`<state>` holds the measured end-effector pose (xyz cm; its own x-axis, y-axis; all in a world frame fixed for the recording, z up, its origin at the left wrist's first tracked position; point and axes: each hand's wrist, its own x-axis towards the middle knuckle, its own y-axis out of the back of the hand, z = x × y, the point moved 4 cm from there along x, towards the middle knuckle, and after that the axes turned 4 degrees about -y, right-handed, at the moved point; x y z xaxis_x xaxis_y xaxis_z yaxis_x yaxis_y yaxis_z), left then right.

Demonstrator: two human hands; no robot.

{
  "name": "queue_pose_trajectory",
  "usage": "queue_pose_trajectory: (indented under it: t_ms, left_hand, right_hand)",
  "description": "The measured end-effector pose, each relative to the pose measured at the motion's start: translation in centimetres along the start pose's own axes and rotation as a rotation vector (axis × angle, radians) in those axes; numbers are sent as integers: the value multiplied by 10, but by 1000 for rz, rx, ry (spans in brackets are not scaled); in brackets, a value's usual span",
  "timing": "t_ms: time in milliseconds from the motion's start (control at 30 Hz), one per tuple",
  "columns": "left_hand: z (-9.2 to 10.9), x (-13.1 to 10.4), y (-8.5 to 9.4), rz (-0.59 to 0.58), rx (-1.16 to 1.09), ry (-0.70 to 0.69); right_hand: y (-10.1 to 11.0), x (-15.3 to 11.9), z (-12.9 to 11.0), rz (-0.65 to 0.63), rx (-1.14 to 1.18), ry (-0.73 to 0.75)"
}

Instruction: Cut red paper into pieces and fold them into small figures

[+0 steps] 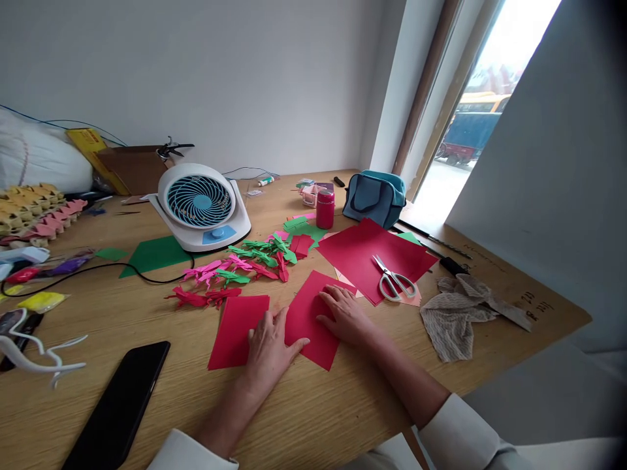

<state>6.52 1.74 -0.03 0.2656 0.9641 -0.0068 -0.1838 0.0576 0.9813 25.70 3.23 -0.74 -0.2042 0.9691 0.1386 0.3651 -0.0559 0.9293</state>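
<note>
My left hand (pixel 269 346) rests with its fingertips at the edge of a small stack of red paper (pixel 240 333). Its thumb reaches onto a second red paper (pixel 313 326) to the right. On that second paper my right hand (pixel 347 315) lies palm down, fingers stretched and thumb apart. Both hands are open and hold nothing between the fingers. Beyond them, folded paper pieces (pixel 259 254) in green, pink and red lie in a loose pile. White-handled scissors (pixel 392 277) lie on larger red sheets (pixel 357 251) to the right.
A white fan (pixel 200 202) stands at the back left. Nearby are a red flask (pixel 325 209), a blue bag (pixel 376 198) and a crumpled grey cloth (pixel 460 313). A black phone (pixel 120 405) lies at the front left, with white-framed glasses (pixel 36 359) beyond it.
</note>
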Motion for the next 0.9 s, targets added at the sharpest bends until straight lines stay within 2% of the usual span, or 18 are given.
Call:
queue_pose_trajectory:
  t_ms: [233, 467, 567, 667, 767, 900]
  left_hand:
    - [-3, 3, 1, 1, -39, -10]
    - [6, -2, -7, -24, -25, -226]
    - [7, -3, -6, -1, -31, -260]
    - [3, 0, 0, 97, -58, -248]
    - [-4, 4, 6, 217, -95, -224]
    - [-14, 11, 6, 271, -135, -231]
  right_hand:
    - [3, 0, -3, -4, 17, 1]
    - [1, -4, -3, -35, 3, -21]
    - [2, -12, -8, -62, 0, 9]
    - [4, -32, -19, -160, 22, 102]
    - [10, -65, -31, -237, 42, 218]
    - [19, -118, -33, -320, 42, 383]
